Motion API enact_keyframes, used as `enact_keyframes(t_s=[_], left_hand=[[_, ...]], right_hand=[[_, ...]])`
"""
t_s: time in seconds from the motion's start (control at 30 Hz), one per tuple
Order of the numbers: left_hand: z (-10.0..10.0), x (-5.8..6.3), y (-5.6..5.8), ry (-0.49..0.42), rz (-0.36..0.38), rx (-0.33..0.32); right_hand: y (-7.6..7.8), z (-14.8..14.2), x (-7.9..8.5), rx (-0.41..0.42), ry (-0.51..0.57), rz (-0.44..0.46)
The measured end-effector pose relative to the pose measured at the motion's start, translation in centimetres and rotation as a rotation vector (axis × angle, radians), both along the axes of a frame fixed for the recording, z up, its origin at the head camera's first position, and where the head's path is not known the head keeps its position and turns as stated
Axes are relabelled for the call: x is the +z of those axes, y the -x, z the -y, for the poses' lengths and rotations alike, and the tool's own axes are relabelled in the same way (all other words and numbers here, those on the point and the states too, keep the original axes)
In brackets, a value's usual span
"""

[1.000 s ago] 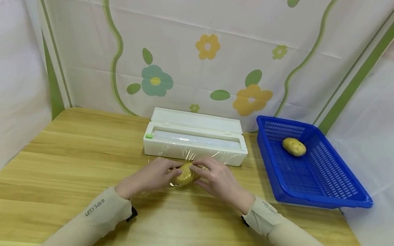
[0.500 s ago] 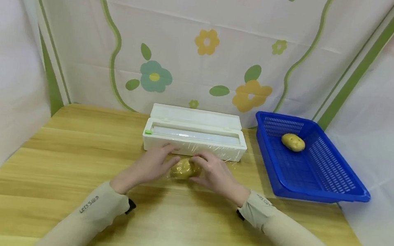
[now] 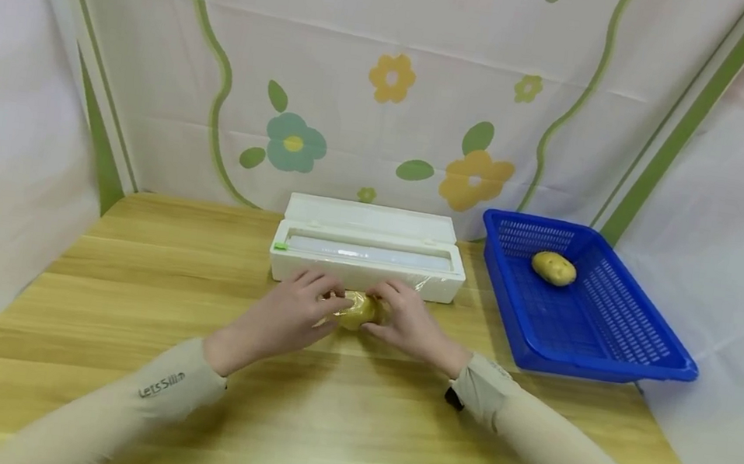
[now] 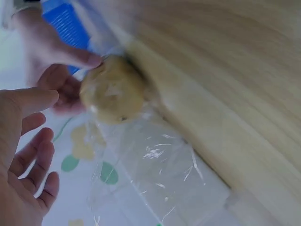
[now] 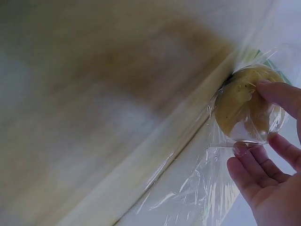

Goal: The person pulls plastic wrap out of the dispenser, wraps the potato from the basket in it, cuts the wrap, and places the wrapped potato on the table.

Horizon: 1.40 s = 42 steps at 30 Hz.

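A yellow potato [image 3: 358, 313] lies on the table with clear plastic wrap [image 5: 193, 188] around it. The wrap stretches toward the white dispenser box [image 3: 366, 277] just behind. My right hand [image 3: 411, 322] grips the potato's right end, thumb on its near side and fingers on the far side, through the film. My left hand [image 3: 291, 311] is at the left end, and in the left wrist view its loosely bent fingers [image 4: 35, 160] and thumb stand apart from the potato. How far the film covers the underside is hidden.
A blue plastic basket [image 3: 521, 332] stands at the right of the wooden table [image 3: 122, 309], with another potato [image 3: 554, 268] inside. The box's lid [image 3: 371, 218] is raised, and a green slider [image 3: 281, 246] sits at its left end. Patterned cloth [image 3: 335, 86] hangs behind.
The potato has shifted slightly away from me, closer to the box. My left hand has eased off the potato, while the right still grips its end.
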State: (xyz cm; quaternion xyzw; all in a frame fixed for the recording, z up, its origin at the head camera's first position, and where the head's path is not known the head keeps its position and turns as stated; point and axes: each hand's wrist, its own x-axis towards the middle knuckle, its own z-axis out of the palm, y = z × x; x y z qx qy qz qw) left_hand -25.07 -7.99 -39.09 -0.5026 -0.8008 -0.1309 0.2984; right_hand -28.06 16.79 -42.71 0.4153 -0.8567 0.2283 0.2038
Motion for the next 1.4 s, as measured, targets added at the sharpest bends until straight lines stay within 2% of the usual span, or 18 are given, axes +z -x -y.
enact_keyframes(t_s=[0.07, 0.13, 0.33, 0.5, 0.6, 0.67, 0.77, 0.9, 0.93, 1.07, 1.27, 1.4], left_hand=[[-0.2, -0.5, 0.2, 0.05, -0.012, 0.002], [-0.4, -1.0, 0.5, 0.083, 0.006, 0.024], [-1.3, -2.3, 1.4, 0.098, 0.166, 0.099], [-2.2, -2.4, 1.9, 0.092, 0.287, 0.166], [-2.6, -2.5, 2.6, 0.095, 0.33, 0.185], [-2.9, -2.7, 3.0, 0.094, 0.335, 0.187], [-3.1, -2.9, 3.8, 0.097, 0.296, 0.194], [-3.1, -2.7, 4.4, 0.12, 0.243, 0.215], [-3.1, -2.5, 4.4, 0.121, 0.248, 0.216], [-2.7, -2.3, 4.4, 0.1, 0.299, 0.21], [-1.9, -2.2, 4.6, 0.046, 0.363, 0.177], [-1.5, -2.2, 4.7, 0.021, 0.406, 0.161]], right_hand=[[0.1, 0.1, 0.1, -0.009, 0.0, 0.018], [0.1, 0.1, 0.3, -0.016, -0.003, 0.043], [0.0, 0.0, 0.5, -0.046, -0.031, 0.144], [0.3, -0.1, 0.8, -0.096, -0.029, 0.217], [0.3, 0.0, 1.1, -0.115, -0.028, 0.249], [0.3, 0.0, 1.1, -0.121, -0.033, 0.265], [0.4, 0.1, 1.2, -0.128, -0.035, 0.276], [0.6, 0.0, 1.4, -0.128, -0.048, 0.266], [0.6, -0.1, 1.5, -0.125, -0.057, 0.263], [0.4, -0.4, 1.8, -0.131, -0.099, 0.203], [-0.1, -0.2, 1.8, -0.125, -0.19, -0.058], [0.0, 0.2, 1.5, -0.107, -0.255, -0.123]])
